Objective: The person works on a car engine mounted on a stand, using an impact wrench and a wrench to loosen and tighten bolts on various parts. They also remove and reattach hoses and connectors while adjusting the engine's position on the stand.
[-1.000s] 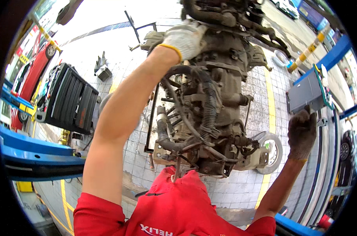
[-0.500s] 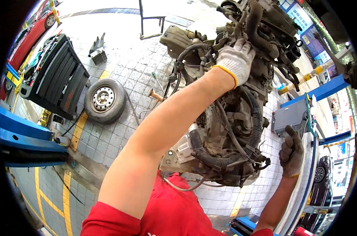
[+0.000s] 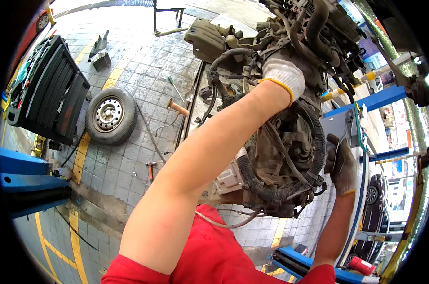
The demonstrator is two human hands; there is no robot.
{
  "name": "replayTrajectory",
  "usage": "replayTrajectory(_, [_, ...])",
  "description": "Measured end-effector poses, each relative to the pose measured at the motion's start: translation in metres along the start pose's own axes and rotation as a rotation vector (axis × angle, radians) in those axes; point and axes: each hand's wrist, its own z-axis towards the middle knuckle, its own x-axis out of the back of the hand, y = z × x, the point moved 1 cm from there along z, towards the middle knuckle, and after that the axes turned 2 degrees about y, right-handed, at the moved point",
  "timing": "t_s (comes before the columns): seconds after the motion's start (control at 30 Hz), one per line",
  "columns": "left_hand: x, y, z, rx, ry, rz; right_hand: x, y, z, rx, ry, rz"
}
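My left hand (image 3: 283, 78), in a white knit glove with a yellow cuff, reaches into the top of a greasy engine and gearbox assembly (image 3: 299, 158), its fingers hidden among the hoses and parts. A thick corrugated harness (image 3: 317, 142) loops below it. My right hand (image 3: 341, 165), in a soiled glove, is right of the assembly, fingers curled round what looks like a metal tool, too blurred to make out exactly.
At left stand a black tool cart (image 3: 48, 90), a loose wheel (image 3: 108, 116) and a blue lift (image 3: 30, 177). A hammer (image 3: 150, 170) lies on the tiles. A grey cabinet (image 3: 337, 125) and dark car (image 3: 373, 213) are at right.
The view has swung, bringing the wheel on the floor into sight. My left hand reaches deeper into the assembly, its fingers now hidden. My right hand has moved in closer to the assembly.
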Motion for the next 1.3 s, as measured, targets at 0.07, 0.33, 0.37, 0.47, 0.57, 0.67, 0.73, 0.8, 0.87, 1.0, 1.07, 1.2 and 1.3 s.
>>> replayTrajectory(0.07, [0.003, -0.001, -0.002, 0.006, -0.021, -0.025, -0.001, -0.005, 0.006, 0.087, -0.006, -0.126])
replayTrajectory(0.33, [-0.002, -0.002, 0.003, -0.014, 0.023, 0.003, -0.027, -0.035, 0.028, 0.178, 0.029, -0.481])
replayTrajectory(0.37, [-0.003, -0.002, 0.004, -0.014, 0.038, 0.016, -0.03, -0.035, 0.032, 0.19, 0.038, -0.436])
replayTrajectory(0.47, [-0.008, -0.003, 0.006, -0.023, 0.039, -0.003, -0.025, -0.041, 0.04, 0.181, 0.026, -0.495])
replayTrajectory(0.57, [-0.006, 0.0, 0.005, 0.01, 0.065, -0.01, -0.031, -0.053, 0.039, 0.103, -0.103, -0.408])
replayTrajectory(0.67, [0.002, 0.0, 0.001, 0.028, -0.004, -0.019, -0.028, -0.06, 0.042, 0.28, -0.191, -0.647])
replayTrajectory(0.73, [0.002, 0.0, 0.0, 0.016, -0.005, -0.019, -0.03, -0.058, 0.041, -0.06, -0.124, -0.182])
replayTrajectory(0.8, [0.003, 0.002, 0.001, 0.013, -0.016, -0.009, -0.026, -0.056, 0.044, -0.071, -0.175, -0.191])
replayTrajectory(0.87, [-0.003, 0.002, 0.004, 0.005, 0.019, 0.005, -0.026, -0.057, 0.042, -0.089, -0.187, -0.156])
replayTrajectory(1.0, [-0.014, -0.001, 0.012, 0.049, 0.128, 0.052, -0.023, -0.058, 0.043, -0.093, -0.219, -0.142])
replayTrajectory(1.07, [-0.008, 0.003, 0.009, 0.071, 0.138, 0.073, -0.024, -0.059, 0.042, -0.071, -0.251, -0.136])
replayTrajectory(1.2, [0.016, 0.017, -0.005, 0.066, 0.167, 0.062, -0.019, -0.056, 0.044, -0.058, -0.229, -0.224])
replayTrajectory(1.3, [0.019, 0.018, -0.006, 0.004, 0.209, 0.106, -0.013, -0.052, 0.048, -0.071, -0.258, -0.131])
